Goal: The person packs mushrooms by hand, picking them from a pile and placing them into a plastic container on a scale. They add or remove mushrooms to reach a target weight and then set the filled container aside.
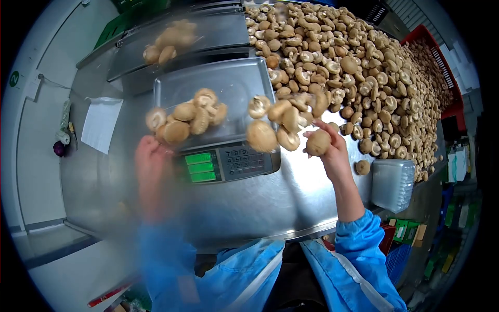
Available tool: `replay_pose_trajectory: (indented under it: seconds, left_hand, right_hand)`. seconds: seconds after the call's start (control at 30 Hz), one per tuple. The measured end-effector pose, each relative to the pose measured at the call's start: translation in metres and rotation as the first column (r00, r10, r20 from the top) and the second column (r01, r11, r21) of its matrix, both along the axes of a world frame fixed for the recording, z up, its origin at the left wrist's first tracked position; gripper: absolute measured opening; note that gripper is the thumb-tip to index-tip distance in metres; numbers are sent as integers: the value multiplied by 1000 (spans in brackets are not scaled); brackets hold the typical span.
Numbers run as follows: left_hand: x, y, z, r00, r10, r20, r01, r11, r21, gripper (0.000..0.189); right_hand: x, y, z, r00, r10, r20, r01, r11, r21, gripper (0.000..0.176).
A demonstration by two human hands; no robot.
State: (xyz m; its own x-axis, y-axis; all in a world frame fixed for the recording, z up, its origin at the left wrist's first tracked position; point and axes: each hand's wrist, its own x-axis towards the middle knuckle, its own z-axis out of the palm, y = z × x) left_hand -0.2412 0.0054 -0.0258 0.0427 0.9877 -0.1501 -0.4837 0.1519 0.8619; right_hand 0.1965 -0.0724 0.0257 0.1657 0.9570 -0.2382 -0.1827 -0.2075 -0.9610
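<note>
My right hand has its fingers around a round brown mushroom. Just left of it, a bunch of mushrooms overlaps the right edge of the scale. My left hand, blurred, has its fingers drawn together at the near left corner of the scale; what they grip, if anything, I cannot tell. Right beside those fingertips, a cluster of mushrooms sits over the metal pan of the digital scale, whose green display is lit.
A large heap of mushrooms covers the table's back right, with a red crate beyond. Stacked clear plastic trays stand near the right edge. Another mushroom group lies on a metal surface behind the scale. White paper lies left.
</note>
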Motion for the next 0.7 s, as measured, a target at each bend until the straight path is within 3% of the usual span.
replay_pose_trajectory:
  seconds: [0.03, 0.13, 0.17, 0.27, 0.3, 0.4, 0.47, 0.6, 0.63, 0.67, 0.7]
  left_hand:
    - [-10, -3, 1, 1000, 0, 20, 0, 999, 35, 4]
    - [-56, -6, -25, 976, 214, 34, -215, 975, 54, 9]
    - [-74, -8, -29, 984, 130, 120, -144, 983, 117, 8]
    - [-97, -14, -32, 949, 295, 113, -309, 942, 132, 9]
    - [-120, -18, -47, 960, 259, 110, -276, 941, 194, 8]
    - [-87, -37, -3, 922, 385, -43, -373, 912, 172, 7]
    - [-105, -34, -21, 911, 411, -27, -399, 898, 184, 6]
    - [-163, -22, -84, 900, 435, 36, -435, 887, 157, 8]
    - [-146, -23, -72, 851, 470, -234, -425, 878, 219, 9]
    - [-127, -26, -61, 730, 483, -484, -398, 875, 274, 11]
    - [-126, -23, -62, 727, 487, -483, -417, 873, 253, 12]
  right_hand:
    - [-6, 13, -6, 999, 27, -26, -27, 1000, 0, 37]
    - [-37, 48, -14, 998, 49, -42, -50, 999, -12, 35]
    - [-46, 58, -17, 995, 85, -46, -86, 996, -25, 35]
    - [-72, 87, -26, 992, 119, -36, -123, 986, -114, 37]
    - [-80, 96, -29, 990, 135, -28, -137, 982, -131, 37]
    - [-94, 116, -36, 980, 195, -40, -199, 962, -188, 35]
    - [-100, 125, -43, 974, 220, -50, -225, 955, -191, 35]
    - [-98, 124, -45, 922, 326, 207, -302, 943, -142, 34]
    - [-100, 118, -34, 890, 307, 338, -284, 952, -117, 32]
    - [-99, 114, -29, 856, 322, 403, -288, 947, -145, 32]
    - [-96, 111, -26, 819, 337, 465, -290, 942, -171, 32]
